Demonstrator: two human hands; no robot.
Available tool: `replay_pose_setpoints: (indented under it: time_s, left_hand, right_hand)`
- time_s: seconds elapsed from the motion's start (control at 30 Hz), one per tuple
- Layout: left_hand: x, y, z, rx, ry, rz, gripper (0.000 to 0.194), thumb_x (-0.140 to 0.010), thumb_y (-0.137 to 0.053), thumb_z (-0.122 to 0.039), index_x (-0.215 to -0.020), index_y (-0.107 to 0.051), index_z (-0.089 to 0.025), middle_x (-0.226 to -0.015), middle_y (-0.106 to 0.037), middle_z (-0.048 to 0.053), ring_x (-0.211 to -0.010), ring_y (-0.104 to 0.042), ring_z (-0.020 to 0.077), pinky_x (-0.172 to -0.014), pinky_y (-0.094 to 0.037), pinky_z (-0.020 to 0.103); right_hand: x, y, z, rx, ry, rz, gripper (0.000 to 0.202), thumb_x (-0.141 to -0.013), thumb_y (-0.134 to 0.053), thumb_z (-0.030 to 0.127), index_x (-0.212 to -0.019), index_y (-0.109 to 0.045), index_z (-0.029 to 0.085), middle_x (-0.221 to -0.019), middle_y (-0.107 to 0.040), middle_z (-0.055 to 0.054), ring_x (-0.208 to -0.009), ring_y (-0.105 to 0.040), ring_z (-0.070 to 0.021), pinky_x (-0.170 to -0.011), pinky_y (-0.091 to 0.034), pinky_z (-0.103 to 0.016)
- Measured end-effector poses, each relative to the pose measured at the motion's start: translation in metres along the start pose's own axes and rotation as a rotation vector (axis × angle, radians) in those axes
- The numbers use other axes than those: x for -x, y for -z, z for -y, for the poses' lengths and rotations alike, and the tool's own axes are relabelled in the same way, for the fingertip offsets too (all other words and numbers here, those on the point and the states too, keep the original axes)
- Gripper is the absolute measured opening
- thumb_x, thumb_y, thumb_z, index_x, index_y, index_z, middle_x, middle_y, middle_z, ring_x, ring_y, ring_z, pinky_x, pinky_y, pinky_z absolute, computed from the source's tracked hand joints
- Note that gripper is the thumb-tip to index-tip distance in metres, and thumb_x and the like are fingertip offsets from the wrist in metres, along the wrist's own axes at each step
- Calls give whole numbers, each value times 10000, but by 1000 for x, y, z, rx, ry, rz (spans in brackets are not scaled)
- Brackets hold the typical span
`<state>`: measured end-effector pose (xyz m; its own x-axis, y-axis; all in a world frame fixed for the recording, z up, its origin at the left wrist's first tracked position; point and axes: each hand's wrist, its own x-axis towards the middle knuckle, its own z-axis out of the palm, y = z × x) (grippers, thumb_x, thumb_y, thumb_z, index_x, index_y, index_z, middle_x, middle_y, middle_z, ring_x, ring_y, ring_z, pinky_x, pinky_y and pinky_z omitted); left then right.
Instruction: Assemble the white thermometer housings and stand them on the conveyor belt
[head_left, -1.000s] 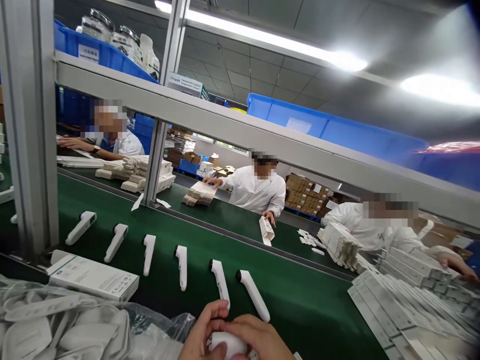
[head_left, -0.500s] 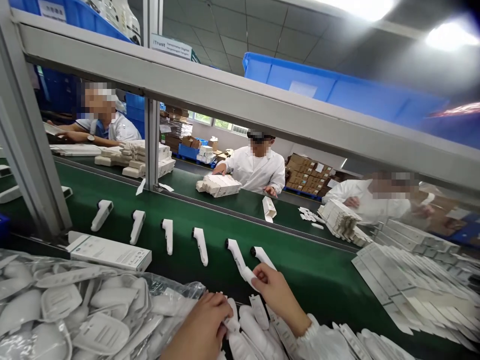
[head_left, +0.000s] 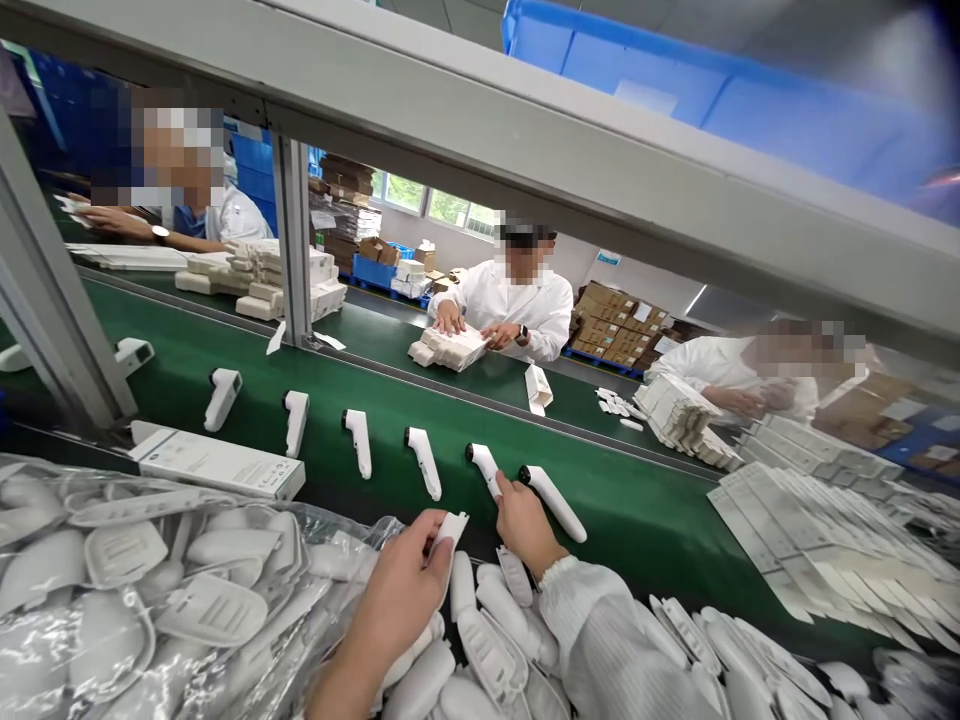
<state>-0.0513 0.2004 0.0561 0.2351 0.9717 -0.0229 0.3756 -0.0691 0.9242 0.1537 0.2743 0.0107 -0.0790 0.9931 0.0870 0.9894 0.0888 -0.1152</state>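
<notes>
A small white plastic cover (head_left: pixel 452 526) is pinched between the thumb and fingers of my left hand (head_left: pixel 409 575), above a heap of white covers (head_left: pixel 491 650). My right hand (head_left: pixel 525 520) reaches over the green belt (head_left: pixel 262 400), its fingers on the lower end of a white handheld thermometer (head_left: pixel 484 465) with a black tip. Just right of it lies another white thermometer (head_left: pixel 555 500). Several more thermometers, among them one (head_left: pixel 358 442) near the middle, lie spaced in a row to the left.
A clear bag of white parts (head_left: pixel 187 590) fills the lower left, below a white box (head_left: pixel 217 462). Metal frame bars (head_left: pixel 296 240) cross the view. Flat cartons (head_left: pixel 817 560) lie at right. Three people in white sit across the belt, one (head_left: pixel 517 290) touching boxes.
My left hand has lifted a cover from the heap. My right hand has moved onto the thermometer's lower end. The thermometers have shifted right in view, and the view has tilted down.
</notes>
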Motion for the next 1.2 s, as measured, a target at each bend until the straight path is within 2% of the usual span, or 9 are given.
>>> replay_pose_setpoints:
  time_s: [0.27, 0.4, 0.53, 0.63, 0.7, 0.8, 0.93, 1.07, 1.2]
  left_hand:
    - [-5, -13, 11, 318, 6, -19, 464, -827, -526, -386, -1265, -498, -237, -833, -629, 4, -740, -594, 190, -706, -444, 304]
    - [-5, -13, 4, 370, -4, -48, 361, -801, -560, -427, -1079, -621, -205, -876, -683, 44, -841, -623, 218, -789, -468, 333]
    - [-5, -15, 3, 427, -16, -37, 351, -813, -559, -449, -1048, -625, -196, -895, -705, 57, -861, -643, 228, -796, -493, 344]
    - [-5, -15, 5, 323, -85, -38, 336, -860, -518, -412, -1097, -628, -201, -996, -700, 72, -885, -650, 224, -827, -504, 353]
    - [-3, -15, 5, 84, -138, -119, 344, -893, -476, -361, -1170, -612, -208, -1118, -668, 87, -969, -632, 240, -861, -494, 376]
    - [3, -14, 3, -360, -166, -174, 420, -887, -493, -286, -1291, -552, -191, -1219, -607, 115, -1143, -545, 305, -924, -458, 442]
    - [10, -15, 0, -699, -83, -22, 333, -824, -532, -165, -1142, -629, -169, -1137, -640, 120, -1153, -530, 347, -933, -429, 497]
    - [12, -16, -1, -743, -61, 3, 283, -810, -454, -76, -994, -642, -180, -1026, -670, 107, -1040, -592, 307, -854, -439, 415]
    - [7, -15, 1, -564, -3, -59, 277, -781, -437, -42, -921, -618, -198, -951, -665, 83, -859, -633, 244, -716, -416, 327]
  right_hand:
    - [3, 10, -16, -31, -90, -13, 405, -948, -433, 121, -1333, -562, 125, -972, -696, -150, -908, -666, -257, -788, -466, -321]
    - [13, 24, -22, -113, -79, -59, 398, -979, -474, 255, -1347, -565, 132, -1084, -677, -177, -1036, -631, -297, -875, -469, -379]
    - [41, 44, -4, -677, 59, -49, 477, -946, -549, 435, -1348, -561, 178, -1283, -612, -142, -1152, -581, -272, -966, -463, -388]
    - [56, 50, 15, -1113, 214, 222, 428, -901, -612, 442, -1269, -622, 225, -1116, -689, -68, -998, -640, -216, -872, -506, -332]
    - [54, 48, 22, -1192, 225, 268, 383, -874, -638, 410, -1205, -662, 218, -979, -702, -43, -879, -640, -197, -790, -509, -310]
    - [34, 37, 21, -1067, 82, 147, 358, -868, -609, 384, -1169, -683, 205, -908, -692, -42, -764, -616, -191, -690, -495, -303]
    - [3, 18, 18, -631, 13, -25, 382, -850, -600, 256, -1218, -678, 191, -1087, -679, -89, -916, -632, -235, -848, -480, -339]
    - [-13, -1, 27, -276, -13, -14, 565, -882, -555, 162, -1439, -472, 117, -1167, -660, -164, -1066, -623, -269, -919, -446, -324]
    - [-20, -7, 31, -83, -64, -33, 501, -938, -491, 167, -1434, -466, 108, -1102, -679, -176, -1007, -649, -270, -871, -457, -327]
